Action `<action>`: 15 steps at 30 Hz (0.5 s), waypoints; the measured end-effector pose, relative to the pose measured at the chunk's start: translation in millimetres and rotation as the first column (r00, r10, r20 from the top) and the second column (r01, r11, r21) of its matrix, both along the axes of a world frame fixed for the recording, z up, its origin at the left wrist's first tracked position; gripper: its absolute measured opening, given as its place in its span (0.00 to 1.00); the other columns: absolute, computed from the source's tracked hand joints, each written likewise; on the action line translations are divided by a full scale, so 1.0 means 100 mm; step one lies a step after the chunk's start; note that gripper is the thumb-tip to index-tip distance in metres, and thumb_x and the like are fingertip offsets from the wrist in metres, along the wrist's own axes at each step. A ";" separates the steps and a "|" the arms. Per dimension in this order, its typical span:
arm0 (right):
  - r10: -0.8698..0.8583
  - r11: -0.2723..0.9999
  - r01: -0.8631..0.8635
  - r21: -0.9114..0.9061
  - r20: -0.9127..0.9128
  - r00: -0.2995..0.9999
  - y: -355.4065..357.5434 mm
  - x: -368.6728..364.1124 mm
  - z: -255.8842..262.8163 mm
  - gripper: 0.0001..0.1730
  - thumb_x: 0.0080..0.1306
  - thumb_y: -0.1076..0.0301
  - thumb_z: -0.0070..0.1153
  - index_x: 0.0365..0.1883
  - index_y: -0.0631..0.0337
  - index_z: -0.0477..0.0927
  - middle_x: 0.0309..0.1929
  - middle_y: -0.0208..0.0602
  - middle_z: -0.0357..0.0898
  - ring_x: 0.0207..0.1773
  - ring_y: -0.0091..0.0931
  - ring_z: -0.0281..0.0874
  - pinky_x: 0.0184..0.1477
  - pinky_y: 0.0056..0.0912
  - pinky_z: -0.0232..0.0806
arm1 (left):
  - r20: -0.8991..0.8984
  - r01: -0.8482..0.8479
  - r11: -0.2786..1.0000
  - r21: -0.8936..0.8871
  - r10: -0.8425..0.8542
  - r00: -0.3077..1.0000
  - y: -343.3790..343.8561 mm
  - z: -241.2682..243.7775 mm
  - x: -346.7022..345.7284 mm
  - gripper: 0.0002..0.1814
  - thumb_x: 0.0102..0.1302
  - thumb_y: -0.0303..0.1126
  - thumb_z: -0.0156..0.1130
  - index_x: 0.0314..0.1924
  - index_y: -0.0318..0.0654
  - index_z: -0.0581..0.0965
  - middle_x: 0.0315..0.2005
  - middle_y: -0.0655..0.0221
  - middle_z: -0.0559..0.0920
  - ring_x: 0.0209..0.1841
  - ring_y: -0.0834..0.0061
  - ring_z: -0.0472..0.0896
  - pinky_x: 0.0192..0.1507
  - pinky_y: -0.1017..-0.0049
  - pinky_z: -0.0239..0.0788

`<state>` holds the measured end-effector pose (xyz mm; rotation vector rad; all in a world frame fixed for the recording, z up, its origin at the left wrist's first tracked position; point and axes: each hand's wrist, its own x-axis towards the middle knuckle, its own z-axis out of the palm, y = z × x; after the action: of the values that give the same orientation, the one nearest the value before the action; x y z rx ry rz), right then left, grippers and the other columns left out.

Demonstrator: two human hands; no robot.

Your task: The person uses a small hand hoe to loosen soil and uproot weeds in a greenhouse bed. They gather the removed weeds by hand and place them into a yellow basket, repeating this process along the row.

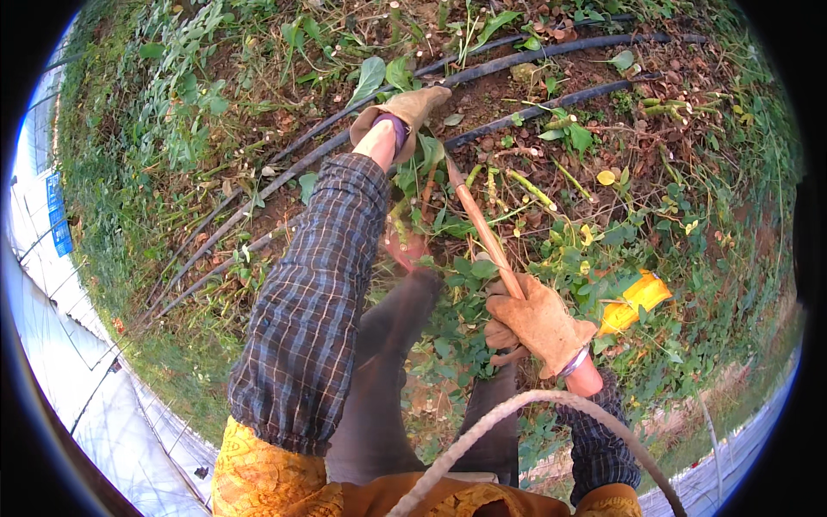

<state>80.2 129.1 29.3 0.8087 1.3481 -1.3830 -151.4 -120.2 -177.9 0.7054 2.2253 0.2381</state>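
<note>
My right hand (536, 326), in a tan work glove, is closed around the wooden handle (488, 236) of a hand tool. The handle slants up and left to a metal socket, where leaves and stems hide most of the tool's head. Farther out, my left hand (410, 116), in a matching glove, reaches down over black irrigation pipes. Its fingers point away from me, and the glove hides what they may hold. Green leaves (426, 155) hang just below that glove, beside the tool's far end. Cut green stems (531, 189) lie right of the handle.
Dark irrigation pipes (568, 46) cross the soil diagonally. A yellow plastic packet (636, 300) lies among weeds at the right. Stubs of cut stems stand at the top. A pale rope (517, 400) arcs across the near foreground. White plastic sheeting (84, 388) borders the left.
</note>
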 end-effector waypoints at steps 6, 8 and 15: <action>0.148 0.988 -0.146 0.052 -0.036 0.988 0.26 0.32 0.11 0.24 0.65 0.67 0.62 0.57 0.69 0.75 0.32 0.34 0.80 0.32 0.21 0.80 0.33 0.28 0.74 | 0.043 0.119 0.953 -0.277 -0.112 0.993 0.33 0.17 -0.06 0.36 0.29 0.24 0.78 0.47 0.53 0.84 0.42 0.67 0.86 0.54 0.63 0.84 0.52 0.70 0.78; -0.108 0.994 0.109 0.004 0.111 0.988 0.41 0.54 0.28 0.24 0.66 0.69 0.61 0.58 0.70 0.74 0.33 0.35 0.80 0.31 0.22 0.81 0.30 0.29 0.74 | -0.046 0.098 0.897 -0.431 -0.130 0.990 0.16 0.41 -0.13 0.36 0.31 0.31 0.78 0.49 0.49 0.81 0.46 0.64 0.85 0.51 0.62 0.84 0.54 0.70 0.77; -0.261 0.945 0.313 -0.092 0.365 0.894 0.93 0.82 0.60 0.24 0.67 0.76 0.54 0.61 0.73 0.72 0.26 0.32 0.75 0.24 0.21 0.76 0.24 0.28 0.75 | -0.327 0.212 0.811 -0.545 -0.439 0.837 -0.70 0.62 -0.27 0.13 0.58 0.28 0.65 0.44 0.41 0.84 0.38 0.57 0.86 0.44 0.57 0.86 0.48 0.66 0.80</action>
<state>161.9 221.9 88.8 1.1269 0.8621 -1.4627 -178.0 -189.8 -115.9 0.9095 2.3722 -0.7204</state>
